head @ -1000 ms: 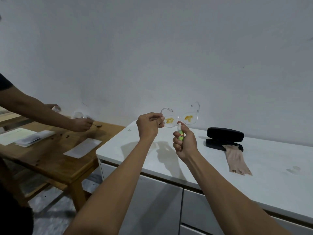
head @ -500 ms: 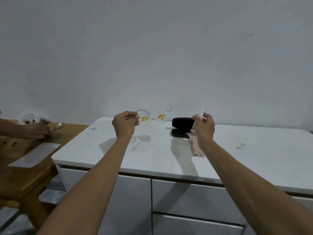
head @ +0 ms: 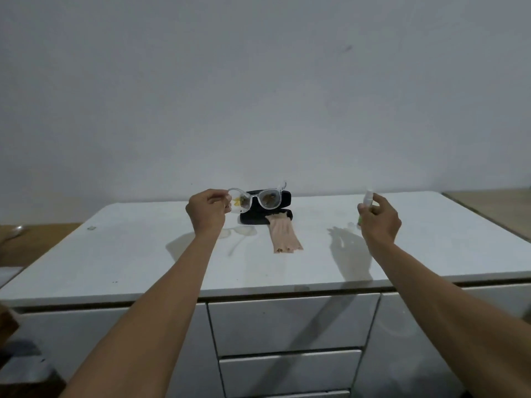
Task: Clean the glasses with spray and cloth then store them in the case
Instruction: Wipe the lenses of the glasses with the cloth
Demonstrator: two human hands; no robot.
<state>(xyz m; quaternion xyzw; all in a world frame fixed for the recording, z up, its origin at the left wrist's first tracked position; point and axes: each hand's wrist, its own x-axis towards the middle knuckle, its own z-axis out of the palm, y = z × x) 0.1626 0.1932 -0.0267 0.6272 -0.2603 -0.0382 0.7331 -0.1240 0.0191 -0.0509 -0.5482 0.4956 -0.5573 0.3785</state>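
Glasses (head: 254, 200) hang in the air above the white cabinet top (head: 143, 254), pinched at their left end by the left hand (head: 207, 211), thumb and fingers closed on the frame near the hinge. The clear plastic frame looks light and fairly stiff, but thin at the arms, so the hinge corner or the rim is likely the safest place to hold; the lenses carry yellow and brown smears and are best left untouched by skin. Behind and below them the black case (head: 265, 218) lies open near the wall, and the beige cloth (head: 284, 235) trails from it toward the front edge, soft and limp, easy to gather from either end. Further right, the right hand (head: 377, 218) is wrapped around the small spray bottle (head: 367, 200), nozzle up, well apart from the glasses. The bottle seems light and smooth, possibly slippery when wet. Bare cabinet top spreads widely to either side, and the front edge lies well clear of both hands.
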